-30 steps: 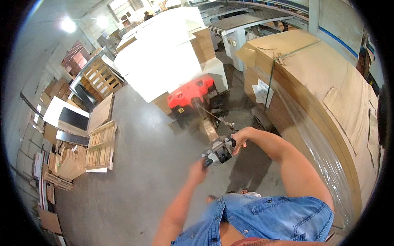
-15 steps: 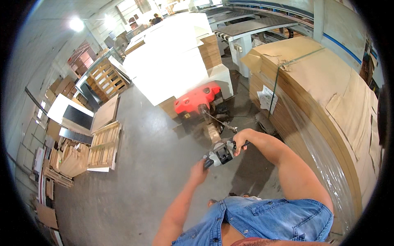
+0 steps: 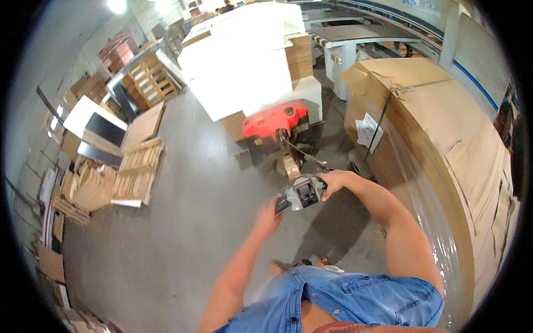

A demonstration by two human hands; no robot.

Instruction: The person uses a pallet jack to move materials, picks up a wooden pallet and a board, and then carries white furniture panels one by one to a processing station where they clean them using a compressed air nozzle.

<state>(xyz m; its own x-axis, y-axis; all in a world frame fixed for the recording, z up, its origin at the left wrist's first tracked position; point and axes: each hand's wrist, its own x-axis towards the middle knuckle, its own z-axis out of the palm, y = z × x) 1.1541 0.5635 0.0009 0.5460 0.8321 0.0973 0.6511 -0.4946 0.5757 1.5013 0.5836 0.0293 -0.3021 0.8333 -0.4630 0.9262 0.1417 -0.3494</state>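
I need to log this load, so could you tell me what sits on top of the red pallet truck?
A tall white wrapped stack rides behind the red pallet truck; its forks are hidden underneath.

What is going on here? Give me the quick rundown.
A person in a denim shirt grips the control handle of a red pallet jack with both hands: the left hand on its near-left grip, the right hand on the far-right one. The jack sits under a tall stack of white panels on the concrete floor. A large load wrapped in cardboard and film stands close on the right, and wooden pallets lie to the left.
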